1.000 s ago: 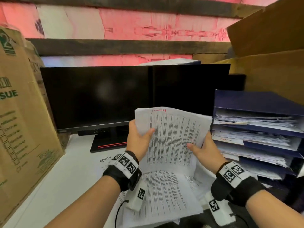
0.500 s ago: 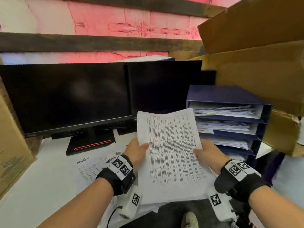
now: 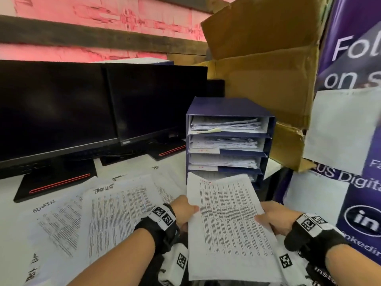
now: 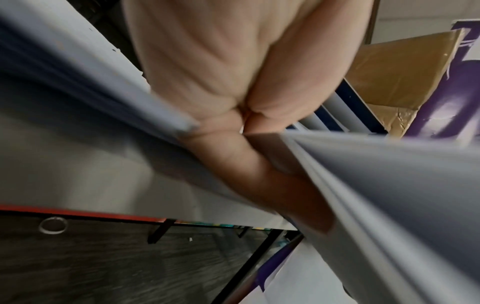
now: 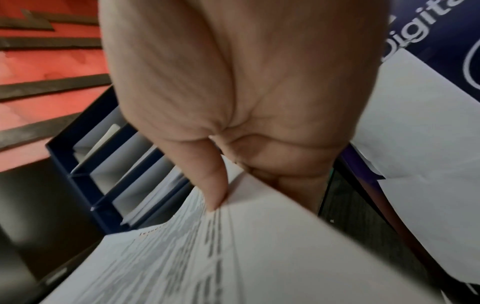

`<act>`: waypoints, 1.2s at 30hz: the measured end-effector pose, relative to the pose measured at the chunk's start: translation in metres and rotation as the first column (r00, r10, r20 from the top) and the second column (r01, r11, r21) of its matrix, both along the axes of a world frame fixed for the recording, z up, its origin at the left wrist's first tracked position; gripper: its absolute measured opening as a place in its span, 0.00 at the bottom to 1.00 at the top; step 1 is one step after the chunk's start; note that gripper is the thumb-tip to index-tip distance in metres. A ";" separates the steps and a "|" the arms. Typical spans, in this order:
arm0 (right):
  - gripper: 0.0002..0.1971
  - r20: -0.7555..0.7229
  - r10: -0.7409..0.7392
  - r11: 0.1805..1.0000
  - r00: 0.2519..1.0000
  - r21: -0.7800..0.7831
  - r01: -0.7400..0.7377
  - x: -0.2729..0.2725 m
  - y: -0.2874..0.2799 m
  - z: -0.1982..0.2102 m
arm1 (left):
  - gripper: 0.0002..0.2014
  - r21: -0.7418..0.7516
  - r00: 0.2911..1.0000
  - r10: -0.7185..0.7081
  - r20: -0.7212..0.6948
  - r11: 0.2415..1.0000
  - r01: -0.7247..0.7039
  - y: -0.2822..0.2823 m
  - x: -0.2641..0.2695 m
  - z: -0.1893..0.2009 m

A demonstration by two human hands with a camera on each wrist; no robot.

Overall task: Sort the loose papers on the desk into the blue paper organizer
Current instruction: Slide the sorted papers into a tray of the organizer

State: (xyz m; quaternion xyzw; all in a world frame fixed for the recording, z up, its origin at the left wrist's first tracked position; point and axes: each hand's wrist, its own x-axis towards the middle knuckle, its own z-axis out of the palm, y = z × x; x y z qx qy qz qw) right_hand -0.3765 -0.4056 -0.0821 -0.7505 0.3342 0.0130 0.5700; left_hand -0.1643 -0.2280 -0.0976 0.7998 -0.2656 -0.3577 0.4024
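- Since half a second ago the held sheets (image 3: 228,223) have come lower and nearer, their far edge now in front of the lowest slot of the blue paper organizer (image 3: 228,139).
- The left hand (image 3: 183,211) pinches the sheets' left edge, thumb on top, fingers beneath.
- The right hand (image 3: 274,219) clamps the right edge the same way, thumb (image 5: 210,185) pressed on the print.
- Loose papers (image 3: 115,213) lie spread on the desk (image 3: 12,234) to the left, one headed "ADMIN".
- The organizer stands far right on the desk, its upper slots holding paper.
- Two dark monitors (image 3: 82,108) stand at the far left; a cardboard box (image 3: 268,79) rises behind the organizer.
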 end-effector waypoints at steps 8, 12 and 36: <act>0.07 0.076 -0.230 0.965 0.970 -0.109 0.238 0.009 -0.046 -0.010 | 0.14 -0.110 0.952 0.160 -0.261 0.975 -0.194 -0.022 -0.010 0.020; 0.09 0.001 -0.284 0.942 0.959 -0.187 0.279 0.017 -0.062 -0.020 | 0.13 -0.022 0.927 0.139 -0.349 0.987 -0.156 -0.023 -0.015 0.018; 0.19 0.167 -0.536 0.795 0.828 0.431 0.428 0.044 -0.047 0.012 | 0.17 -0.236 0.837 0.265 -0.479 0.879 -0.413 -0.063 0.022 0.033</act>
